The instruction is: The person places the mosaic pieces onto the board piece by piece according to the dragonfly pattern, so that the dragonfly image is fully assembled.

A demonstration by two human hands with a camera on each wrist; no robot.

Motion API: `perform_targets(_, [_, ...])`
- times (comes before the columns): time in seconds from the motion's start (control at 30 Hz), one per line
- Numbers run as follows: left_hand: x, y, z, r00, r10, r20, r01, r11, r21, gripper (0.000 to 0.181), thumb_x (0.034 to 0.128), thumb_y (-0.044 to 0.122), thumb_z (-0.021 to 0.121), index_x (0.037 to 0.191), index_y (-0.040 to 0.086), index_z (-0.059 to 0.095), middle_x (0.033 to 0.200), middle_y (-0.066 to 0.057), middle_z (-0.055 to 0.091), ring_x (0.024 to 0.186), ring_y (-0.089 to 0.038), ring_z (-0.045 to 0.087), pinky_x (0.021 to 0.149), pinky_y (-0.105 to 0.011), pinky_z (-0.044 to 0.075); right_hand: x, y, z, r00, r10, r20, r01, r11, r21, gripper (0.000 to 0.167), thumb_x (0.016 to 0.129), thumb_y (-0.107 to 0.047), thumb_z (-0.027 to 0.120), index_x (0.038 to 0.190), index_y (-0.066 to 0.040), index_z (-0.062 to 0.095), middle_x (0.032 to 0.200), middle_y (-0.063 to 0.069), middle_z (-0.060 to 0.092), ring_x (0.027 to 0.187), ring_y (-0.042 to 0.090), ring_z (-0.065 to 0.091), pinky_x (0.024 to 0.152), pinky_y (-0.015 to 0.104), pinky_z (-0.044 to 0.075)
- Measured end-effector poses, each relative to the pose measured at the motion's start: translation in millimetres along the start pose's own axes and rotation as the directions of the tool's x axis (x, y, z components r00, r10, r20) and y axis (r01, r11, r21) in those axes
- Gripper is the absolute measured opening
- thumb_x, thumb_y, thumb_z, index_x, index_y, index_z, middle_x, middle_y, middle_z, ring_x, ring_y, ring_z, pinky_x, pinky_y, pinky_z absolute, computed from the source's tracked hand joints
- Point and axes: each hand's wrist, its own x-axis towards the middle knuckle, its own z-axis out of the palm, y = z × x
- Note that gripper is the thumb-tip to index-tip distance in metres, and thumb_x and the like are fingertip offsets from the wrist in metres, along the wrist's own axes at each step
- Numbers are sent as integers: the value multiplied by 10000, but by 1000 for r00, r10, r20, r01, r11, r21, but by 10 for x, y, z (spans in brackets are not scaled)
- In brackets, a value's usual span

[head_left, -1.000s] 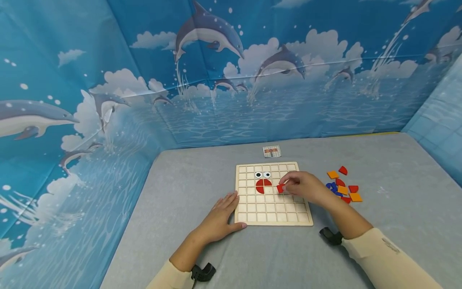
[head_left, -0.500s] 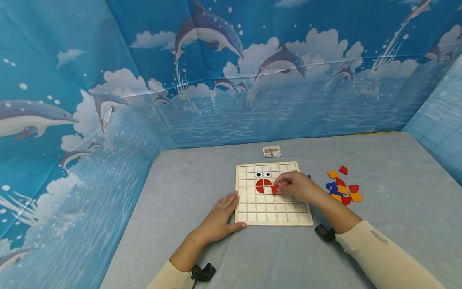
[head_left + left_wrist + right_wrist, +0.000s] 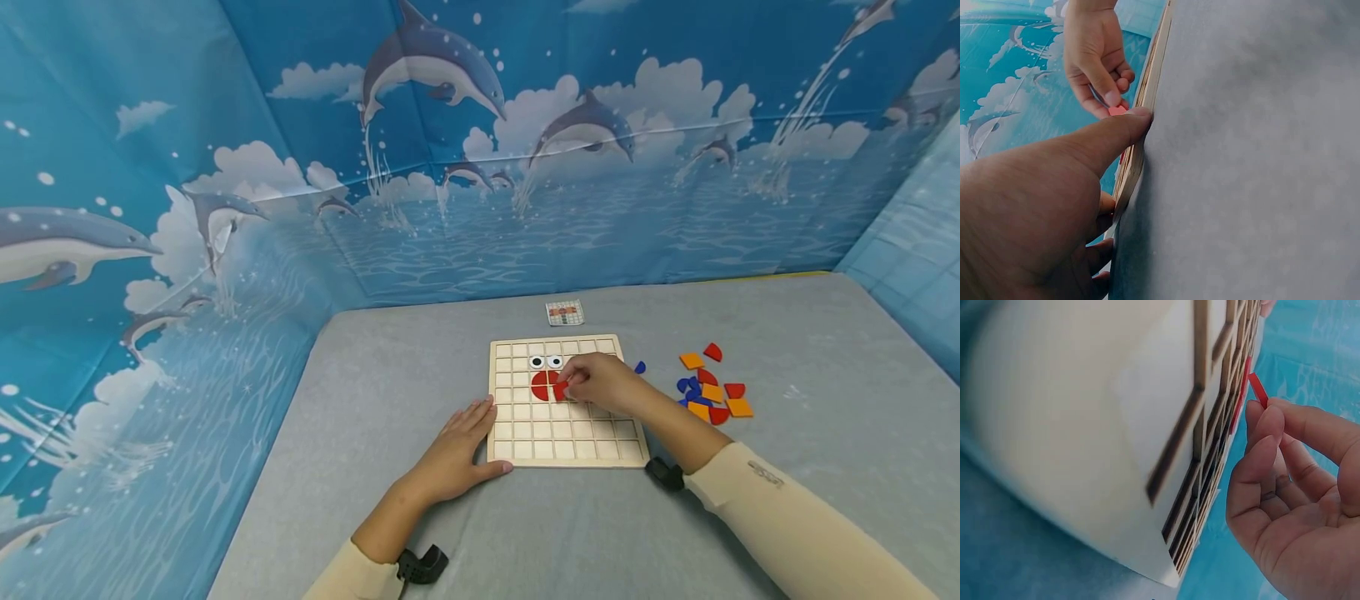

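Observation:
A wooden grid board lies on the grey table, with two round eye pieces in its upper part and red quarter-circle pieces just below them. My right hand pinches another red piece between thumb and fingertips. It holds this piece tilted over the cell at the lower right of the red group; whether it touches the board I cannot tell. With fingers spread, my left hand rests against the board's lower left corner. In the left wrist view, the left thumb touches the board's edge.
Right of the board lies a loose pile of orange squares, red quarter circles and blue pieces. One blue piece sits nearer the board. Behind the board is a small pattern card. A dolphin-print curtain stands behind the table.
My right hand has moved left across the board with the red piece, up to the red group. The left hand has stayed in place at the board's corner.

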Motion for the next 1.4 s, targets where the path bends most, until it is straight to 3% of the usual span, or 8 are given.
perform_targets(0.33, [-2, 5, -8, 1000, 6, -1, -6, 1000, -3, 917, 929, 545, 669, 1612, 103, 247, 1709, 10, 168, 1593, -208, 138, 1299, -463, 157, 40, 3, 38, 1000, -14, 5, 14, 1000, -12, 142, 915, -33, 662, 1049, -34, 709, 800, 35, 652, 680, 146, 552, 619, 285, 462])
perform_targets(0.57, [0, -13, 1, 999, 30, -24, -30, 1000, -2, 908, 934, 540, 663, 1605, 77, 262, 1703, -28, 200, 1587, -251, 173, 1286, -497, 179, 49, -6, 65, 999, -41, -18, 40, 996, -82, 132, 894, -43, 683, 1018, -64, 724, 787, 24, 634, 695, 145, 527, 660, 280, 436])
perform_targets(1.17, [5, -14, -3, 1000, 18, -14, -18, 1000, 1, 907, 928, 522, 682, 1604, 81, 268, 1704, -26, 196, 1588, -235, 165, 1294, -473, 173, 73, -4, 134, 994, -84, -74, 68, 980, -187, 160, 864, -2, 704, 1017, -46, 684, 768, 9, 597, 688, 140, 496, 670, 283, 413])
perform_targets(1.4, [12, -22, 0, 1000, 17, -12, -17, 1000, 4, 909, 929, 521, 680, 1606, 84, 259, 1706, -16, 185, 1590, -230, 155, 1296, -471, 161, 65, -17, 119, 995, -70, -71, 55, 981, -184, 146, 874, -20, 701, 1015, -54, 689, 770, 7, 610, 695, 143, 506, 672, 283, 417])
